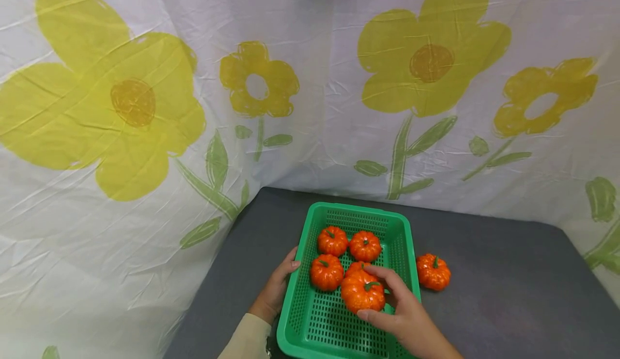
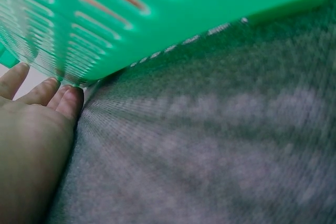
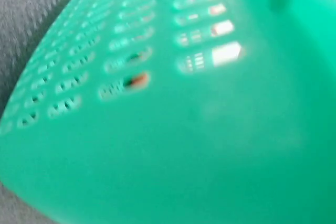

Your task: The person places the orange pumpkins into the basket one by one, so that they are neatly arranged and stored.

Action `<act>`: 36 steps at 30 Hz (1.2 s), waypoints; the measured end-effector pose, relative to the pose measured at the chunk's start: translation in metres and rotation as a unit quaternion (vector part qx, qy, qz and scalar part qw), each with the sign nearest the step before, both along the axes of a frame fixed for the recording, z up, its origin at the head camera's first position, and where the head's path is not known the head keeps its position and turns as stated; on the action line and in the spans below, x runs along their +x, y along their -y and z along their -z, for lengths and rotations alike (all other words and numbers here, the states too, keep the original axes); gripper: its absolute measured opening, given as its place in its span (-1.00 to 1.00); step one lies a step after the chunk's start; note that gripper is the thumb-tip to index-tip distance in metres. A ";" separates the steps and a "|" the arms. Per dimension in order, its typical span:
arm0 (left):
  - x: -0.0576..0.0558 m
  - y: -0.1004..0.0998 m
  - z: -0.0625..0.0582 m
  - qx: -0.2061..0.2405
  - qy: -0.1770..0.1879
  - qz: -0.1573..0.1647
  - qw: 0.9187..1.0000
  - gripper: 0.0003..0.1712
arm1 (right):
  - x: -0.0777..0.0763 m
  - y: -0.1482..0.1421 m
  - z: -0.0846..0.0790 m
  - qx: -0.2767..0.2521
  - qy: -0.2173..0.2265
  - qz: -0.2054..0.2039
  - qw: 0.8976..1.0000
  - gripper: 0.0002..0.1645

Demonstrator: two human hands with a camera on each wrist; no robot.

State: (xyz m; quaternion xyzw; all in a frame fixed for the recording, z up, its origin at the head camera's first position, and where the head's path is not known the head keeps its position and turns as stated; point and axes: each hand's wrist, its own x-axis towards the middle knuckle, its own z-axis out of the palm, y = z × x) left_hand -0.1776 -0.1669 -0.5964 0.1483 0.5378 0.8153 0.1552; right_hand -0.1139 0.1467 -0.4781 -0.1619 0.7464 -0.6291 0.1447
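A green plastic basket [image 1: 339,329] with slotted walls stands on the dark table. Inside it lie several small orange pumpkins, among them one at the back left [image 1: 332,240] and one at the back right [image 1: 365,246]. My right hand [image 1: 404,310] grips another orange pumpkin [image 1: 362,293] over the basket, thumb and fingers on opposite sides, partly covering a pumpkin behind it. My left hand [image 1: 278,286] rests against the basket's left side. In the left wrist view, its fingers [image 2: 39,93] touch the outer wall. The right wrist view shows only basket wall [image 3: 210,140] and some table.
One more orange pumpkin [image 1: 433,272] sits on the table just right of the basket. Dark cloth covers the table [image 1: 504,278]. White sheeting [image 1: 310,149] printed with yellow flowers hangs behind and to the left.
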 end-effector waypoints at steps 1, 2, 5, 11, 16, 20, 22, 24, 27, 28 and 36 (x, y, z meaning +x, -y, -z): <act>0.000 0.000 0.000 0.000 0.000 0.000 1.000 -0.17 | 0.001 0.002 0.000 0.002 0.003 0.002 1.000 -0.11; 0.000 0.000 0.000 0.000 0.001 0.000 1.000 -0.17 | 0.001 0.004 0.001 0.005 0.000 0.001 1.000 -0.10; 0.000 0.001 0.000 0.002 -0.003 0.002 1.000 -0.17 | 0.002 0.010 0.002 -0.001 -0.002 -0.005 1.000 -0.10; 0.000 0.001 0.000 0.009 -0.011 0.010 1.000 -0.19 | 0.001 0.021 0.007 -0.010 0.005 -0.029 1.000 -0.09; 0.000 0.001 0.000 0.009 -0.014 0.009 1.000 -0.18 | 0.000 0.029 0.005 0.012 -0.007 -0.057 0.998 -0.06; -0.001 0.001 0.001 0.012 -0.011 0.008 1.000 -0.19 | 0.000 0.036 0.000 0.014 -0.010 -0.088 0.996 -0.07; -0.002 0.001 0.001 0.013 -0.009 0.008 1.000 -0.19 | -0.001 0.039 -0.003 0.016 -0.006 -0.097 0.995 -0.07; -0.002 0.001 0.002 0.014 -0.007 0.008 1.000 -0.19 | -0.001 0.042 -0.004 0.021 -0.007 -0.105 0.994 -0.08; -0.002 0.000 0.001 0.016 -0.006 0.010 1.000 -0.18 | -0.002 0.046 -0.003 0.047 -0.021 -0.111 0.993 -0.10; -0.002 0.000 0.001 0.016 -0.006 0.011 1.000 -0.18 | -0.002 0.047 -0.002 0.058 -0.024 -0.111 0.992 -0.11; -0.001 -0.002 -0.003 0.012 -0.002 0.005 1.000 -0.18 | -0.001 0.060 0.003 0.094 -0.020 -0.106 0.990 -0.10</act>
